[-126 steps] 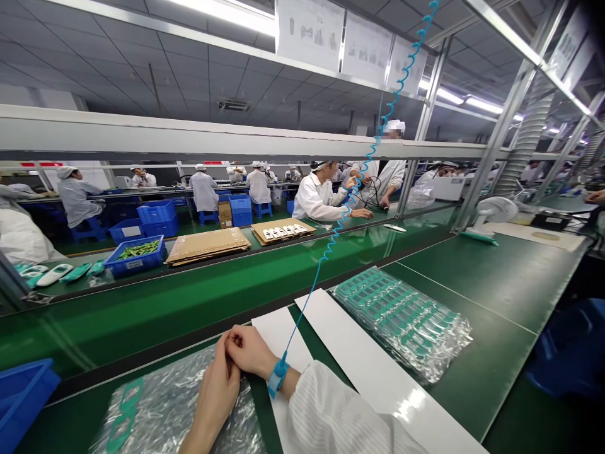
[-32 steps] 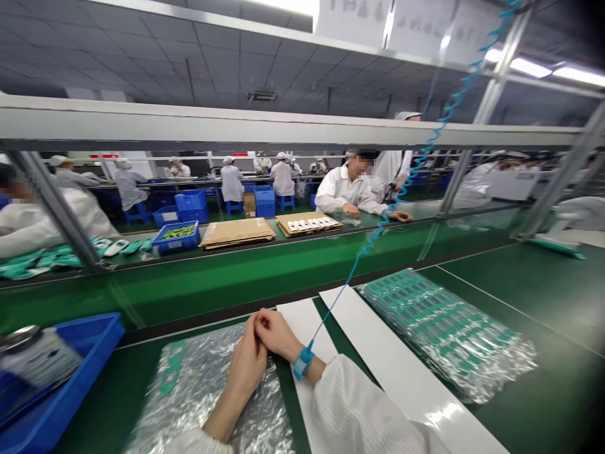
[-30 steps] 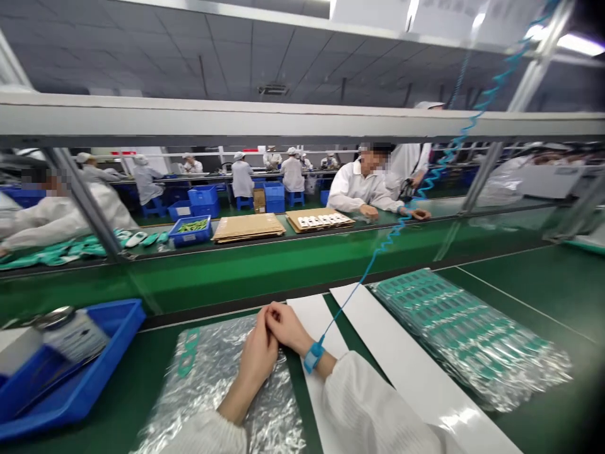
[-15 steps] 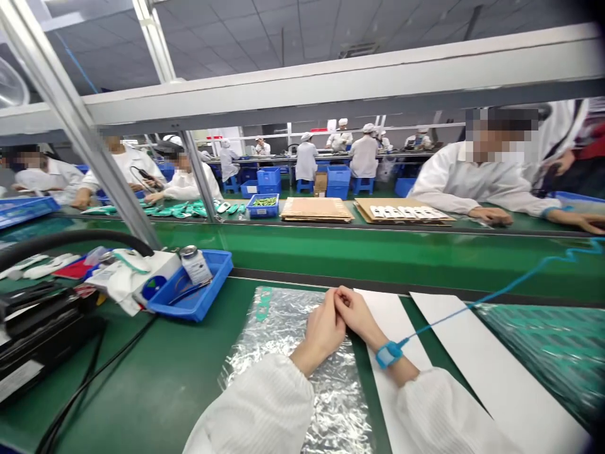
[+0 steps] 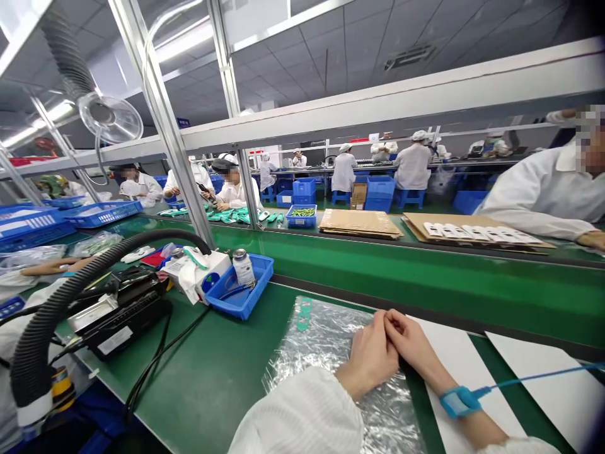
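The clear plastic bag (image 5: 331,334) could be dragged or creased from here, the likely cause being the left sleeve (image 5: 302,416), by which its near part is overlapped. The teal pieces (image 5: 304,314) might then be shifted along with it; whether they lie inside or on top of the plastic cannot be told. If the right arm were swung leftward, the blue cord (image 5: 543,375) from the wrist strap (image 5: 459,401) could be swept across the 2 white sheets (image 5: 451,343), and these might be slid out of place. A spill from the bottle (image 5: 243,268) in the blue tray (image 5: 262,287), well to the left of and beyond the grip, seems less likely.

The left hand (image 5: 373,353) and the right hand (image 5: 411,340) are brought together at the fingertips, with the fingers curled narrow; whether anything is held between them cannot be told. The bag is spread beneath and to the left of the grip, its right edge being near the joined fingers. The teal pieces are seen beyond the left hand, off to its left and apart from it. The white sheets are laid to the right of the grip, the nearer being crossed by the right forearm.
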Demonstrator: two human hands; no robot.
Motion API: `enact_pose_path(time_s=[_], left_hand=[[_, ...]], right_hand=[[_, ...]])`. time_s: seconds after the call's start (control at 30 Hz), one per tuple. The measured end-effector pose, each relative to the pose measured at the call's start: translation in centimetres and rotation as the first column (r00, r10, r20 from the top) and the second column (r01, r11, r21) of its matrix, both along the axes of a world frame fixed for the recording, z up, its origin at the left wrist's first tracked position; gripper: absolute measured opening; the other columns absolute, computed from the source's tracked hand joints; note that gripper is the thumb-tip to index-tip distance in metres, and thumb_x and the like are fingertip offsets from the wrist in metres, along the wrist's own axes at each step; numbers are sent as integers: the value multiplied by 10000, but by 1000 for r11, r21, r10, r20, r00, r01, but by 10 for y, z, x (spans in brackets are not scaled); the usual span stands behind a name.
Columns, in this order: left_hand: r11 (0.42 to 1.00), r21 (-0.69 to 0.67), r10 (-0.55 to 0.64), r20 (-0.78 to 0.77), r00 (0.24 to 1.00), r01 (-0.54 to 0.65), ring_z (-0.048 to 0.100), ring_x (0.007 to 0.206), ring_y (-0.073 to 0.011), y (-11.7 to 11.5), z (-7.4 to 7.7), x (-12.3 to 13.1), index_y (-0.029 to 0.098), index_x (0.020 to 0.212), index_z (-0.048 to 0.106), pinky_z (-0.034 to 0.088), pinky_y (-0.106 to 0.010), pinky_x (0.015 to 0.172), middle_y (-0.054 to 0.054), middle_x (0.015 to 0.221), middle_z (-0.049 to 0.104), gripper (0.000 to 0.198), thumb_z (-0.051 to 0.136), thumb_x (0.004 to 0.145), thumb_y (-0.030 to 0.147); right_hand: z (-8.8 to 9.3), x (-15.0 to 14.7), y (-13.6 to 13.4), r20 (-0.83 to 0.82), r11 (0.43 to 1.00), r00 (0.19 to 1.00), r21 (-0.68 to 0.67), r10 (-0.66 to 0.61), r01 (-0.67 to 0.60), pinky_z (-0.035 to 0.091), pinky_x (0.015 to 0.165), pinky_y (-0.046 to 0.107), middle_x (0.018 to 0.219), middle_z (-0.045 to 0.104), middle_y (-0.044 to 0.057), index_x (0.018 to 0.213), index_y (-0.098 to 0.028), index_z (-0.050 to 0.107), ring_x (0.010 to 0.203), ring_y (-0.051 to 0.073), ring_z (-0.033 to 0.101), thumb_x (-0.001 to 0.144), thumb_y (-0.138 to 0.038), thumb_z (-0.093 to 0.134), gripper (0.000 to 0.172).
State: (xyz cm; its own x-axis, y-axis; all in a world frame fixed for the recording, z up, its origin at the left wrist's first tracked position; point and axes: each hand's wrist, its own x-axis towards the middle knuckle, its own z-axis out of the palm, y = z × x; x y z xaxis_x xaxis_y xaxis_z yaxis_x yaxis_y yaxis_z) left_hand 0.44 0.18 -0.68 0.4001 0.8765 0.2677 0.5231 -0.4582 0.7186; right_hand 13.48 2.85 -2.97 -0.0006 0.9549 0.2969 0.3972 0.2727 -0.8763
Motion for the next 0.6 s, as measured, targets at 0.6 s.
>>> enact_pose_path(time_s=[0.6], left_hand=[[998,-56,6,40,999,-4,653,952,-382,-1,4,0,198,1293,411,500,-497,788,-146,1069,685,504,460,792,172]], right_hand=[[-7,1,4,-30,1000,1000,-1,1,-1,390,522,276,554,499,-18,609,-217,467,553,172,497,787,-459,510,304]])
